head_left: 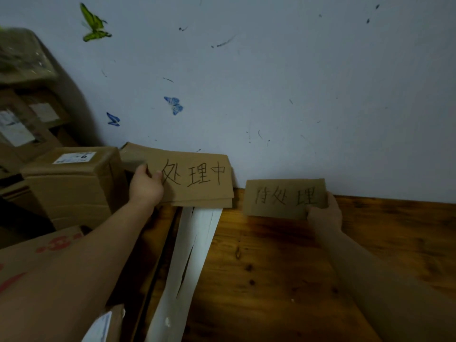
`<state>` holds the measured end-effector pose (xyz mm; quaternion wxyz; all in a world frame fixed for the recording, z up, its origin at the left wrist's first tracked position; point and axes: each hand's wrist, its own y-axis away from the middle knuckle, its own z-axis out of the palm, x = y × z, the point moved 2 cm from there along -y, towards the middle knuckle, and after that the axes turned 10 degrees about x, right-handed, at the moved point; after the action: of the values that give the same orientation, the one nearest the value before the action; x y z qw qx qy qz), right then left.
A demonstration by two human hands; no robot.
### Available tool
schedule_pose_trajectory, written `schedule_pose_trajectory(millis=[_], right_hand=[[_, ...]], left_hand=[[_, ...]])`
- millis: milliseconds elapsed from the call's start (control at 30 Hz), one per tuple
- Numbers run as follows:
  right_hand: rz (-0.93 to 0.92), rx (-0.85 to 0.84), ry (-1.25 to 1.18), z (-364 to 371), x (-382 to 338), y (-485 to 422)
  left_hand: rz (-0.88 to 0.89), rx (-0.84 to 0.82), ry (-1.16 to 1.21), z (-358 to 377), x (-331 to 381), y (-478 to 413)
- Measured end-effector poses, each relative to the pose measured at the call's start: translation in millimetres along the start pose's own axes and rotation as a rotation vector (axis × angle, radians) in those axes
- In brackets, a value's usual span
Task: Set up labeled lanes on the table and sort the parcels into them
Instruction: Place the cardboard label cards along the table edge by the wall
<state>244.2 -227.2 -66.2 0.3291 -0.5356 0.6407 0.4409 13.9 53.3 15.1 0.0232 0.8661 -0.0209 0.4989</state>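
Two brown cardboard label cards with handwritten characters stand against the wall at the back of the wooden table [283, 262]. My left hand [146, 185] grips the left edge of the larger card [197, 177], thumb on its face; at least one more cardboard sheet lies behind it. My right hand [324, 213] pinches the lower right corner of the smaller card [283, 198], which leans on the wall to the right. Brown cardboard parcels [71, 186] with white shipping labels are stacked to the left.
A white strip [190, 262] runs from under the larger card down toward me along the table's left edge. More boxes [24, 124] pile up at the far left, and a box with red print [49, 245] sits under my left forearm. Butterfly stickers dot the wall.
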Motion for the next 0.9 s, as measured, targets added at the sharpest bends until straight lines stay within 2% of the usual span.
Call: schedule_pose_trajectory(millis=[67, 167, 267, 367, 433, 500, 767, 833, 900], right_hand=[[-0.034, -0.003, 0.074, 1, 12, -1], [-0.061, -0.092, 0.185, 18, 23, -3], [-0.085, -0.193, 0.53, 34, 27, -1], [-0.486, -0.368, 0.96, 48, 33, 10], [-0.581, -0.548, 1.062, 60, 44, 17], [-0.564, -0.639, 1.085, 71, 51, 16], [-0.576, -0.714, 1.057, 99, 32, 0], [-0.564, -0.656, 0.944, 98, 23, 1], [-0.495, -0.668, 0.69, 94, 4, 15]], left_hand=[[0.006, 0.013, -0.013, 0, 0, 1], [0.02, 0.019, -0.04, 0, -2, 0], [0.039, 0.029, -0.083, -1, -8, -3], [0.03, 0.018, -0.098, 0, -15, -7], [0.013, 0.008, -0.103, 4, -16, -7], [-0.003, -0.003, -0.089, 8, -17, -8], [-0.036, -0.008, -0.066, 9, -22, -2], [-0.045, 0.001, -0.061, 6, -21, 4], [-0.055, -0.01, -0.053, 3, -20, 12]])
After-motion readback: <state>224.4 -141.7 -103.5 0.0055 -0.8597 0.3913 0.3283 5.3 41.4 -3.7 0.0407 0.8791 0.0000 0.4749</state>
